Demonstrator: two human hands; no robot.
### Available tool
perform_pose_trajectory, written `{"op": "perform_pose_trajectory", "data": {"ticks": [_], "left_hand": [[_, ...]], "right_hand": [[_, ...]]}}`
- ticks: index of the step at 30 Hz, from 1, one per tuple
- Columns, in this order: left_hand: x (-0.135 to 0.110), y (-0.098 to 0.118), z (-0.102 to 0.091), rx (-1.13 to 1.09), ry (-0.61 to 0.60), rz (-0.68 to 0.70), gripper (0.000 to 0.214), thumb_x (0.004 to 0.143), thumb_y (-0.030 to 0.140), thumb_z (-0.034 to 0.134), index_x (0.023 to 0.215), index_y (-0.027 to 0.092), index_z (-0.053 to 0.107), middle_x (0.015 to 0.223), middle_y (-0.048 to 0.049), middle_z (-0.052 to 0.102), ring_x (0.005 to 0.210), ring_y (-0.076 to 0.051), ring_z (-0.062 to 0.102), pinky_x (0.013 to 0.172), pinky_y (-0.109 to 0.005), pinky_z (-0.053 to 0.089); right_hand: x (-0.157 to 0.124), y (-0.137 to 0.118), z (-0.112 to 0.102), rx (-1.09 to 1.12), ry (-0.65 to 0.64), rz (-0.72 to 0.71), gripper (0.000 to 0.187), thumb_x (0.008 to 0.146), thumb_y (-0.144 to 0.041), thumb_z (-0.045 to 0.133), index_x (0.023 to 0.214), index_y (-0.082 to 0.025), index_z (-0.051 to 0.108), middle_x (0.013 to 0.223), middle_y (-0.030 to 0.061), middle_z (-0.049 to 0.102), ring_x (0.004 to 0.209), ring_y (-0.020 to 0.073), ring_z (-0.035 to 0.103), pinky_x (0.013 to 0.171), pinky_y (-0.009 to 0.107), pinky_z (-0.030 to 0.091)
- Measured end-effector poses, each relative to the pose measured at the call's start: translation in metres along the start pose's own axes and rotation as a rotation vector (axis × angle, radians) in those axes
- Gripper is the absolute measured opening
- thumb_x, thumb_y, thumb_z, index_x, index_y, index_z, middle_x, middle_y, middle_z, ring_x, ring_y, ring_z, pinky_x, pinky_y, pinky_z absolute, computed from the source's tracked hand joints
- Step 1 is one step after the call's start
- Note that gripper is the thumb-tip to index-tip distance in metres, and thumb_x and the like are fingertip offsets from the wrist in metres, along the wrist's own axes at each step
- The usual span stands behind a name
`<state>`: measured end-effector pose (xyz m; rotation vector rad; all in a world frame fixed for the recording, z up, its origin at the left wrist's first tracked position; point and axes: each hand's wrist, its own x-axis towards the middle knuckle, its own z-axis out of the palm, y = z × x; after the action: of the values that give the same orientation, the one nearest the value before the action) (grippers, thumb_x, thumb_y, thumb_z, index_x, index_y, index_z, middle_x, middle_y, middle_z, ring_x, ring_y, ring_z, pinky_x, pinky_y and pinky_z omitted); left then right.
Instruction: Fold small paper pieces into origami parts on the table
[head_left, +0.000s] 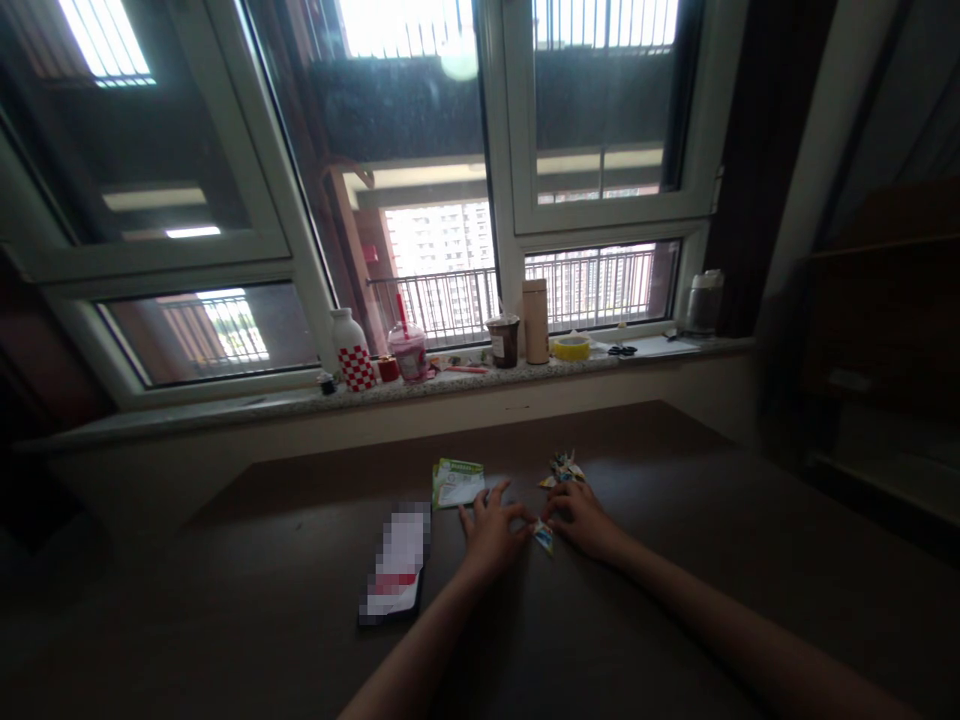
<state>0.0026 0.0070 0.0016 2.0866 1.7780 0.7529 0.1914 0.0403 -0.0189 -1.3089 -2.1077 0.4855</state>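
Between my two hands lies a small folded piece of paper (543, 540), white with blue and yellow print, its pointed end toward me. My left hand (491, 535) pinches its left side with thumb and index finger, the other fingers spread over the table. From the right, the fingertips of my right hand (583, 518) close on its upper right edge. Just beyond the right hand sits a small cluster of similar folded paper pieces (561, 466), partly hidden by that hand. A stack of green-and-white printed sheets (459, 484) lies past my left fingers.
On the brown table (300, 590), a phone (396, 565) with a blurred screen lies left of my left hand. Along the windowsill (262, 405) stand a checkered bottle (354, 355), a pink drink cup (410, 355), a dark drink cup (503, 342), a tan flask (535, 322), yellow tape (571, 347) and scissors (622, 350).
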Motion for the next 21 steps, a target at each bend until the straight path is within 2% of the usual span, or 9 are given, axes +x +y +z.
{"op": "perform_pose_trajectory", "data": {"ticks": [5,11,21], "left_hand": [[-0.001,0.000,0.000,0.001,0.035,0.030,0.010,0.073,0.036,0.071,0.082,0.038,0.076,0.146,0.0021,0.048,0.138,-0.040,0.030,0.107,-0.074,-0.001],[-0.003,0.002,-0.006,0.016,0.010,0.053,0.012,0.073,0.040,0.071,0.084,0.039,0.076,0.143,0.0023,0.052,0.137,-0.041,0.032,0.106,-0.075,-0.006],[-0.010,0.009,-0.010,0.232,-0.095,0.029,0.030,0.076,0.059,0.063,0.100,0.043,0.071,0.153,0.0071,0.039,0.143,-0.035,0.026,0.110,-0.073,-0.001]], "right_hand": [[-0.003,0.001,0.000,-0.015,0.011,-0.082,0.009,0.079,-0.022,0.071,0.087,-0.023,0.075,0.114,0.0095,0.062,0.118,0.0268,0.049,0.104,0.044,0.037],[-0.007,0.002,-0.003,-0.025,-0.005,-0.145,0.012,0.082,-0.031,0.069,0.091,-0.024,0.073,0.115,0.0087,0.062,0.119,0.0269,0.049,0.106,0.044,0.037],[-0.009,0.000,-0.010,-0.050,-0.070,-0.181,0.023,0.081,-0.034,0.068,0.100,-0.023,0.071,0.120,0.0101,0.060,0.122,0.0276,0.048,0.107,0.043,0.037]]}}
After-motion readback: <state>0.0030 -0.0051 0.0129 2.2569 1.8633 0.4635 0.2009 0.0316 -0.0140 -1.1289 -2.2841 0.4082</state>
